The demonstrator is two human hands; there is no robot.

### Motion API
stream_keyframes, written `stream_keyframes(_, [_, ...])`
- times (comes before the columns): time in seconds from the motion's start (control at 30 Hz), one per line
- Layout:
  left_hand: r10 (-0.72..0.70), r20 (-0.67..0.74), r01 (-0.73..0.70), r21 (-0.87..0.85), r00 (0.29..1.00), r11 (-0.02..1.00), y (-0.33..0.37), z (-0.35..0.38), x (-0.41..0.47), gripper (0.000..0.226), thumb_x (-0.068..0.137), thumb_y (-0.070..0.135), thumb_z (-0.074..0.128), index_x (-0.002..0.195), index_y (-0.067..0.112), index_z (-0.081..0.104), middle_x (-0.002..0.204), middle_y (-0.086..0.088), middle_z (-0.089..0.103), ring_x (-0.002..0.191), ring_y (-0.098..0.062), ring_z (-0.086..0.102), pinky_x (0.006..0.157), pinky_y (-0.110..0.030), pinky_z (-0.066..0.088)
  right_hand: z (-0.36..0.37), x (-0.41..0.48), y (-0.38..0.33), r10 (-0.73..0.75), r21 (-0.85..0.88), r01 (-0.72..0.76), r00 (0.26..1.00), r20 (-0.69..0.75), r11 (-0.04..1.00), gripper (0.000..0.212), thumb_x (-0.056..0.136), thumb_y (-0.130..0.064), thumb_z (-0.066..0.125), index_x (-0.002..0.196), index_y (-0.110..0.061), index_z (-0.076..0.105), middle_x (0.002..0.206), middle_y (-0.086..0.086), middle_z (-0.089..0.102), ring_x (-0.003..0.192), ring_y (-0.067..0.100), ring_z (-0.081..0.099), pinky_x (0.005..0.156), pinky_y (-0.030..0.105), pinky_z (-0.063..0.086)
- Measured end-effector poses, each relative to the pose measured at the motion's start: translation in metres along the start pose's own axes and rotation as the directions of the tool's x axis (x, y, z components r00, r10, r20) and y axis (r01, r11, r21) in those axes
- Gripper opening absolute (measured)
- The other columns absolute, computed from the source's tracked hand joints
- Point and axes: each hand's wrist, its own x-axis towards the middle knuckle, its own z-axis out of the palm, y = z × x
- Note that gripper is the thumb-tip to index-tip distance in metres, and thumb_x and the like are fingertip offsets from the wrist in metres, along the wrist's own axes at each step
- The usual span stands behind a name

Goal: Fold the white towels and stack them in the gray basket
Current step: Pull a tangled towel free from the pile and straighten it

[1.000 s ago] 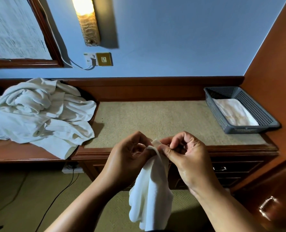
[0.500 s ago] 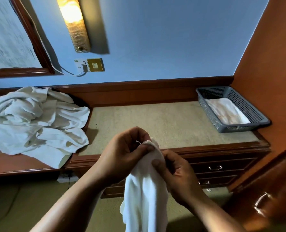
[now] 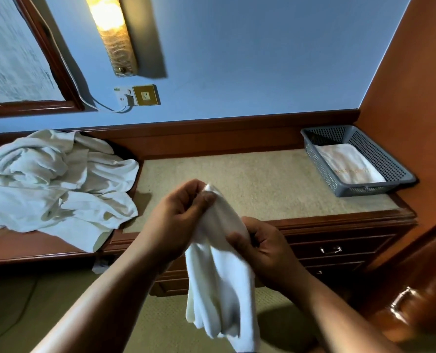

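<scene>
On the wooden dresser with a beige top (image 3: 262, 179), a crumpled heap of white towels (image 3: 54, 184) runs off the left edge. A limp white towel (image 3: 219, 276) hangs in front of the dresser, its lower end cut off. In the gray perforated plastic basket (image 3: 364, 191) at the right lies a folded white towel (image 3: 352, 164). The left hand (image 3: 178, 220) pinches the hanging towel's top corner. The right hand (image 3: 265, 248) grips it lower down, fingertips hidden by cloth.

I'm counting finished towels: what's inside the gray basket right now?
One folded white towel lies flat in the gray basket, toward its right side. It hides the basket floor beneath it, so whether another towel lies under it cannot be seen.
</scene>
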Motion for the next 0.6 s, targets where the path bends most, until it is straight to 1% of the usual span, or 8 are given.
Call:
stream_keyframes(0.07, [0.056,-0.15,-0.047,0.065,0.987,0.997,-0.001,-0.013,0.009,0.019,0.089,0.041,0.059,0.079,0.026,0.064,0.069,0.003,0.053,0.064,-0.013,0.048,0.059,-0.033,0.039,0.0,-0.004,0.023,0.018,-0.026,-0.018,1.0,0.024,1.0,0.031,0.089,-0.056,0.062,0.072,-0.032,0.057,0.066,-0.007,0.052,0.06,0.009,0.052,0.057,0.032,0.042])
stream_keyframes(0.13, [0.11,-0.29,-0.076,0.127,0.951,0.989,-0.002,-0.035,0.02,0.02,0.09,0.043,0.059,0.078,0.027,0.062,0.069,0.0,0.051,0.063,-0.015,0.045,0.058,-0.034,0.036,-0.005,-0.014,0.061,0.078,-0.116,-0.073,0.996,0.044,0.991,0.038,0.085,-0.062,0.066,0.071,-0.028,0.06,0.065,-0.001,0.057,0.059,0.018,0.055,0.055,0.037,0.044])
stream_keyframes(0.23, [0.152,-0.422,-0.085,0.173,0.894,0.981,-0.009,-0.07,0.033,0.023,0.089,0.049,0.061,0.076,0.03,0.061,0.072,-0.006,0.049,0.067,-0.021,0.041,0.062,-0.04,0.034,-0.025,-0.033,0.119,0.312,-0.211,-0.301,0.95,0.021,0.93,0.063,0.071,-0.075,0.071,0.07,-0.012,0.063,0.066,0.005,0.061,0.059,0.02,0.06,0.055,0.04,0.048])
stream_keyframes(0.3, [0.162,-0.481,-0.067,0.208,0.862,0.976,-0.015,-0.09,0.038,0.021,0.09,0.049,0.062,0.076,0.033,0.063,0.07,0.001,0.05,0.066,-0.02,0.042,0.062,-0.039,0.035,-0.039,-0.043,0.148,0.44,-0.312,-0.428,0.897,-0.034,0.848,0.071,0.059,-0.086,0.069,0.069,-0.015,0.066,0.064,0.001,0.063,0.057,0.01,0.059,0.053,0.036,0.047])
stream_keyframes(0.4, [0.177,-0.523,-0.033,0.274,0.834,0.961,-0.028,-0.11,0.044,0.023,0.099,0.037,0.06,0.078,0.03,0.061,0.067,0.007,0.05,0.06,-0.009,0.042,0.056,-0.031,0.035,-0.052,-0.056,0.166,0.601,-0.421,-0.555,0.799,-0.028,0.718,0.046,0.066,-0.071,0.077,0.075,-0.027,0.068,0.072,-0.006,0.071,0.063,0.005,0.067,0.057,0.03,0.051])
stream_keyframes(0.47, [0.177,-0.537,-0.004,0.308,0.825,0.951,-0.036,-0.116,0.047,0.025,0.101,0.034,0.059,0.077,0.028,0.059,0.066,0.006,0.05,0.056,-0.004,0.041,0.053,-0.028,0.035,-0.059,-0.063,0.172,0.651,-0.5,-0.558,0.759,0.015,0.662,0.028,0.076,-0.057,0.078,0.082,-0.032,0.069,0.08,-0.012,0.073,0.072,0.0,0.068,0.063,0.023,0.053])
stream_keyframes(0.53, [0.171,-0.539,0.005,0.31,0.825,0.951,-0.043,-0.118,0.05,0.024,0.1,0.035,0.06,0.077,0.03,0.061,0.065,0.008,0.052,0.059,-0.007,0.043,0.055,-0.029,0.036,-0.062,-0.069,0.182,0.641,-0.635,-0.484,0.767,0.022,0.602,0.026,0.081,-0.059,0.07,0.09,-0.035,0.069,0.088,-0.015,0.072,0.085,0.004,0.067,0.074,0.026,0.054])
stream_keyframes(0.6, [0.156,-0.544,0.018,0.3,0.825,0.954,-0.049,-0.12,0.051,0.022,0.098,0.04,0.06,0.077,0.032,0.062,0.067,0.008,0.052,0.064,-0.013,0.044,0.058,-0.034,0.036,-0.063,-0.074,0.192,0.62,-0.805,-0.395,0.783,-0.043,0.442,0.028,0.087,-0.059,0.062,0.101,-0.035,0.067,0.098,-0.013,0.07,0.097,0.015,0.062,0.082,0.03,0.045])
